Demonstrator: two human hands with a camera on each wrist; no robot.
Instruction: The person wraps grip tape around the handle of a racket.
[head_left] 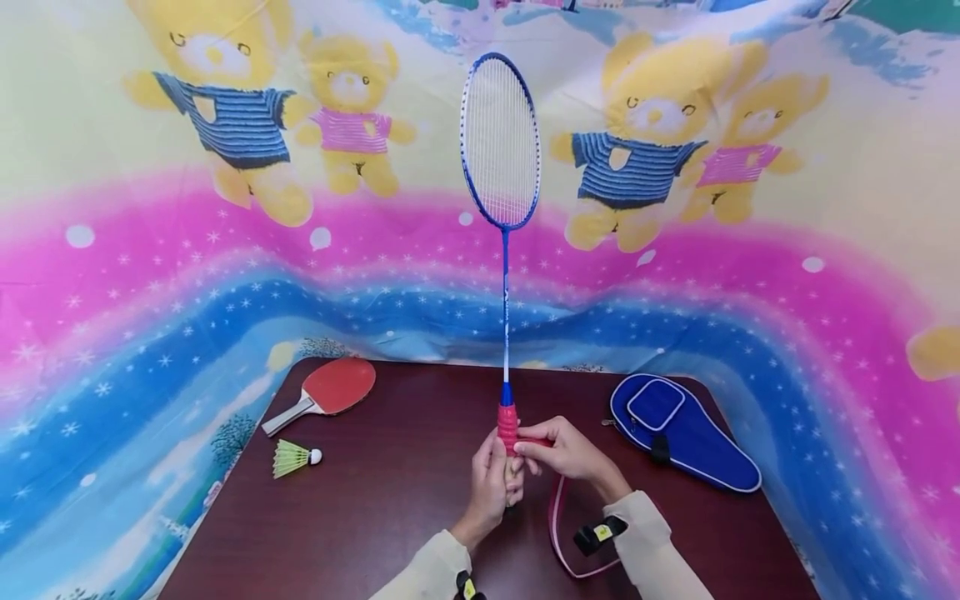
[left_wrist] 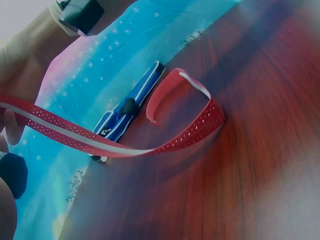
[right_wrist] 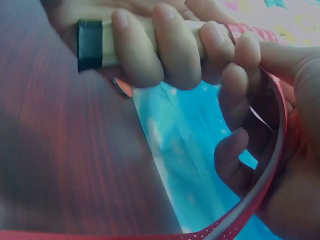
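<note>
Around the racket (head_left: 506,283) handle (right_wrist: 108,47): red tape (head_left: 507,425) part-wound, bare wood below

The racket stood upright over the counter (head_left: 360,533), head up. Tape covered the upper handle in ridged turns; below that, down to the black end cap (right_wrist: 90,45), pale wood showed. The left grip (head_left: 491,479) was curled round the bare wood. The right grip (head_left: 562,450) pinched the tape just right of the handle, its loose tail (left_wrist: 195,127) looping down toward the counter; couldn't tell if it touched. My read: wrapping was mid-run, heading for the cap. Next move called for steady tension, even overlap, and the left grip moving clear, since it sat where the coming turns belonged.

Counter was dark reddish-brown, wood-grained. Left of the racket lay a red paddle (head_left: 341,387) and, nearer the person, a yellow-green shuttlecock (head_left: 291,458) on its side, white base toward the racket. Right of the racket: a blue case (head_left: 705,437), white piping, black strap (head_left: 660,449). Behind the racket and along both counter sides hung a printed cloth (head_left: 750,275): yellow bears in striped tops, pink and blue bands, snowflakes.
</note>
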